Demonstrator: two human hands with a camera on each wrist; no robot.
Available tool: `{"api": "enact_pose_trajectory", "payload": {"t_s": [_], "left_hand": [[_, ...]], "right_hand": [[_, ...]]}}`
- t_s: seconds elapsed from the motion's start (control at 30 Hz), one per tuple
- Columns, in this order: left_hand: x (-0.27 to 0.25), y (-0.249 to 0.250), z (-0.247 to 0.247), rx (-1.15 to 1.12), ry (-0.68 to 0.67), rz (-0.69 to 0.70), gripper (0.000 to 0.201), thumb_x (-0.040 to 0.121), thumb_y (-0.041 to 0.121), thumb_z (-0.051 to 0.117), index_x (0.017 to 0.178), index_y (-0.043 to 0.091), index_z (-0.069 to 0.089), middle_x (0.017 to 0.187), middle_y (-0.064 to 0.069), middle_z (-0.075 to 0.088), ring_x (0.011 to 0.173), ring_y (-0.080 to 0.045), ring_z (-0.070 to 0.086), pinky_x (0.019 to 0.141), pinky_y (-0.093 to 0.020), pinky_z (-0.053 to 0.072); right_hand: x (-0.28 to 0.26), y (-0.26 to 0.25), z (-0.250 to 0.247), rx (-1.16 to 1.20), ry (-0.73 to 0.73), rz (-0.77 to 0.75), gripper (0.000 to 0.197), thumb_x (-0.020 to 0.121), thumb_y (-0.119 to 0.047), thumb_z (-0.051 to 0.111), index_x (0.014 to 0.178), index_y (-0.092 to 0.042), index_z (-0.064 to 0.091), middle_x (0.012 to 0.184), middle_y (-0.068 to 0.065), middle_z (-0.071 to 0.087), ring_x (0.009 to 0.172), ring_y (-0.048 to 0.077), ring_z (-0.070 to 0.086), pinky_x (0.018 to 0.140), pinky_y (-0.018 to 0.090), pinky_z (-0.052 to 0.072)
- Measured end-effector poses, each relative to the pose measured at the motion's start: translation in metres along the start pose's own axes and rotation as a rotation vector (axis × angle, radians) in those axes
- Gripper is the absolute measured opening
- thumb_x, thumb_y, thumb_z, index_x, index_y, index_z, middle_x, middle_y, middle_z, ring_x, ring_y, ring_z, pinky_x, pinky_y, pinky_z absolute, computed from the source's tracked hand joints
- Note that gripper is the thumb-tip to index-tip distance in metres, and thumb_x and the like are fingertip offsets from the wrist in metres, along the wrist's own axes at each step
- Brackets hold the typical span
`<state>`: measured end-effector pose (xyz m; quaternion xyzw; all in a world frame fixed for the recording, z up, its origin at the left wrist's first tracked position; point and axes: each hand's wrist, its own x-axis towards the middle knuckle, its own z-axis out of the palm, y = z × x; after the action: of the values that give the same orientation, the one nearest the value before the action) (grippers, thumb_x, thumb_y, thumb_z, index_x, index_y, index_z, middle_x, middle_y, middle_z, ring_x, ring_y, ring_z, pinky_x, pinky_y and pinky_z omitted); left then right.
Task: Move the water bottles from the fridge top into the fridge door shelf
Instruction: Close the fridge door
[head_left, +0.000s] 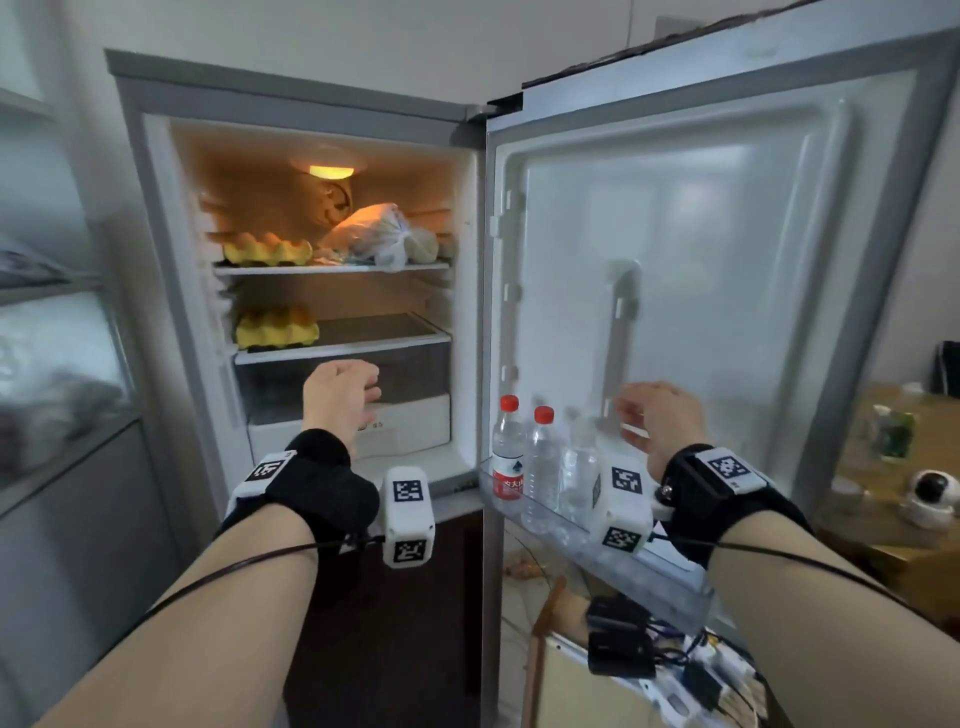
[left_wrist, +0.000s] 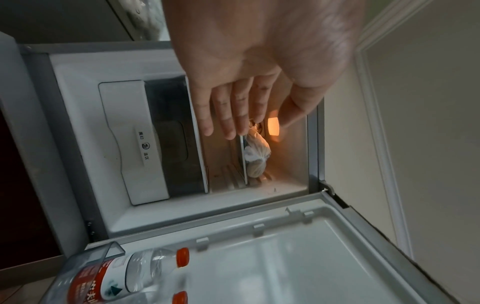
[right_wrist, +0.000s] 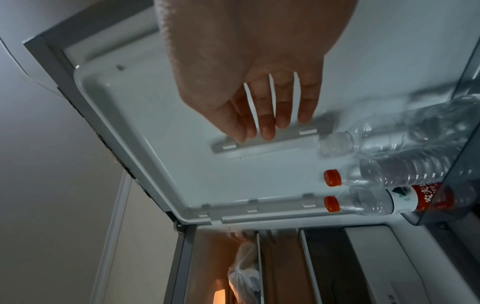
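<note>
While three clear plastic water bottles (head_left: 540, 462) stand upright in the transparent door shelf (head_left: 613, 558), the empty, loose-fingered right hand (head_left: 657, 423) hovers just beside them, nearer than the empty, relaxed left hand (head_left: 340, 397).

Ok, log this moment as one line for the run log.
left hand: empty, at fridge opening | right hand: empty, beside bottles | bottles: three upright in door shelf | door: open
</note>
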<state>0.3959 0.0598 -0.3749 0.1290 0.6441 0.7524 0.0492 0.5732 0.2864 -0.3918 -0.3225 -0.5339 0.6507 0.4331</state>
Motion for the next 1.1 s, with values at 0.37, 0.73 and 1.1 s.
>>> {"api": "enact_pose_trajectory", "payload": {"t_s": [0.37, 0.73, 1.1], "left_hand": [[-0.049, 0.006, -0.009, -0.016, -0.007, -0.009, 0.022, 0.091, 0.018, 0.052, 0.112, 0.011, 0.057, 0.113, -0.009, 0.064, 0.104, -0.023, 0.062, 0.088, -0.038, 0.052], [-0.076, 0.028, 0.04, -0.09, -0.022, -0.017, 0.035, 0.091, 0.017, 0.05, 0.125, 0.006, 0.055, 0.112, -0.008, 0.062, 0.104, -0.022, 0.06, 0.096, -0.039, 0.049], [-0.096, 0.041, 0.07, -0.097, 0.003, -0.007, 0.018, 0.093, 0.016, 0.048, 0.109, 0.011, 0.054, 0.113, -0.009, 0.06, 0.105, -0.023, 0.059, 0.098, -0.041, 0.047]], "right_hand": [[-0.032, -0.012, -0.054, -0.006, 0.096, -0.026, 0.018, 0.084, -0.005, 0.058, 0.07, -0.016, 0.056, 0.07, 0.004, 0.056, 0.061, 0.016, 0.046, 0.061, 0.028, 0.04], [-0.007, -0.037, -0.135, -0.037, 0.478, -0.076, 0.049, 0.078, -0.018, 0.064, 0.122, -0.007, 0.045, 0.111, 0.012, 0.053, 0.094, 0.027, 0.051, 0.08, 0.036, 0.041], [0.02, -0.056, -0.161, -0.04, 0.391, 0.004, 0.084, 0.073, -0.02, 0.07, 0.146, -0.013, 0.028, 0.144, 0.014, 0.043, 0.126, 0.035, 0.046, 0.105, 0.048, 0.039]]}}
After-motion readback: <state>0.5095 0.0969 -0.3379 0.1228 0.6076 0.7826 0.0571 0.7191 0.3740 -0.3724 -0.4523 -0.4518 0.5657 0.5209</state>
